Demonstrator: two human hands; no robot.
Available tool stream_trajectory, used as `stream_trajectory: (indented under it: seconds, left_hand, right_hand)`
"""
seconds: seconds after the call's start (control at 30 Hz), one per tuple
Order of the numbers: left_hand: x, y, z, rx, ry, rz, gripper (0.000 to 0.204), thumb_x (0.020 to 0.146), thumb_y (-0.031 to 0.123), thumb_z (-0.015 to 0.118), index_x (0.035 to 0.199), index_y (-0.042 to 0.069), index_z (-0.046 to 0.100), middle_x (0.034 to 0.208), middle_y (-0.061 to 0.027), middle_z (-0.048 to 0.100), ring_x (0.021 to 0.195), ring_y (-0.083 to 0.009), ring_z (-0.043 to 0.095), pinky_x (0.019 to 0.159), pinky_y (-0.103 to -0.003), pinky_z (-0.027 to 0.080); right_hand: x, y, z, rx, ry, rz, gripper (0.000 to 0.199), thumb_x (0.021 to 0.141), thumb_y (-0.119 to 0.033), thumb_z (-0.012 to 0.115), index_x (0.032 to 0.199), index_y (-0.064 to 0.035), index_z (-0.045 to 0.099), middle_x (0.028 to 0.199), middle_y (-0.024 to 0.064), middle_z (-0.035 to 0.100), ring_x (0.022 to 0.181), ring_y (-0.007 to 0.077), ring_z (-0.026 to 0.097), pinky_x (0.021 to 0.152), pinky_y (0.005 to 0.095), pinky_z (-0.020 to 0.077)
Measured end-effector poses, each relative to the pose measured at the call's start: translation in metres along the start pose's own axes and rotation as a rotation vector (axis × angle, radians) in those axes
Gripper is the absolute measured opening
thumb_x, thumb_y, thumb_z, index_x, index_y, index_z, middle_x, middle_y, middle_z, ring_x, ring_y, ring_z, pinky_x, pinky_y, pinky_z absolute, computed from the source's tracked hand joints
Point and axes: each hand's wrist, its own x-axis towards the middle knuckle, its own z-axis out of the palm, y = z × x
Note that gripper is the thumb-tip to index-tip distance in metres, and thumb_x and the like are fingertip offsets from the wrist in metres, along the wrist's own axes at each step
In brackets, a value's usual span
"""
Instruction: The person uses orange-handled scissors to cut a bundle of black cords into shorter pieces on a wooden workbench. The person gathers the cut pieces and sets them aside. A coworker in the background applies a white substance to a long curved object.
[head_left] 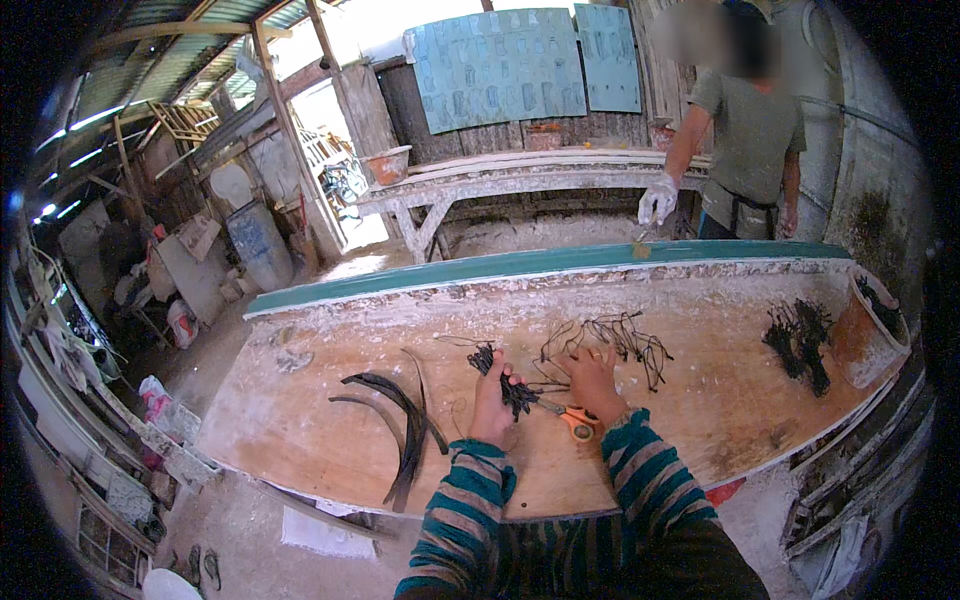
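My left hand (492,402) is closed around a bundle of thin black knotted cords (519,397), whose ends stick out on both sides of the fist. My right hand (592,382) rests palm down, fingers apart, on the near edge of a loose spread of black cords (640,350). Between my forearms lie scissors (580,424) with orange handles, blades pointing toward the left hand. To the left, several long curved black strips (408,425) are laid on the wooden tabletop (290,400).
A pile of black cords (800,340) lies at the right, beside a tilted clay-coloured pot (868,335) holding dark material. A long green board (540,265) edges the table's far side. Beyond it a person (750,140) with a gloved hand holds a brush to the board. A whitened bench (540,167) stands behind.
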Motion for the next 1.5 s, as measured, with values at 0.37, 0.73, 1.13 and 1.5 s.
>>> stream_trajectory:
  seconds: [0.37,0.73,1.13,1.5]
  left_hand:
    - [0.000,-0.001,-0.001,0.000,-0.027,-0.019,0.028,0.088,0.030,0.056,0.108,0.013,0.046,0.067,0.0033,0.042,0.055,-0.0092,0.045,0.059,-0.028,0.045]
    - [-0.007,-0.003,0.010,0.165,0.034,-0.087,0.024,0.084,0.024,0.062,0.101,0.009,0.053,0.071,0.0029,0.047,0.056,-0.0088,0.045,0.058,-0.027,0.046]
    - [-0.011,0.000,0.015,0.150,0.000,0.002,0.020,0.084,0.018,0.061,0.101,0.011,0.054,0.069,0.0042,0.043,0.057,-0.0083,0.044,0.056,-0.025,0.043]
    - [-0.009,0.002,0.011,0.157,0.008,0.003,0.016,0.084,0.019,0.061,0.098,0.013,0.055,0.068,0.0042,0.044,0.056,-0.0080,0.044,0.057,-0.026,0.044]
  right_hand:
    - [0.003,-0.001,-0.012,-0.039,-0.076,0.140,0.027,0.075,-0.008,0.058,0.098,-0.0204,0.064,0.101,0.0033,0.056,0.104,0.0263,0.049,0.099,0.0595,0.0149]
    - [0.008,-0.002,-0.026,0.628,0.296,0.224,0.023,0.082,-0.011,0.054,0.104,-0.0108,0.061,0.095,0.0119,0.063,0.080,0.0262,0.061,0.076,0.0405,0.0436]
    - [0.008,0.012,-0.027,0.018,0.490,0.111,0.018,0.071,-0.007,0.062,0.087,-0.0130,0.066,0.085,0.0057,0.064,0.091,0.0228,0.056,0.093,0.0459,0.0308]
    - [0.002,-0.011,-0.036,0.160,-0.207,-0.025,0.025,0.068,-0.032,0.066,0.090,-0.0198,0.067,0.099,0.0028,0.059,0.108,0.0280,0.047,0.096,0.0631,0.0145]
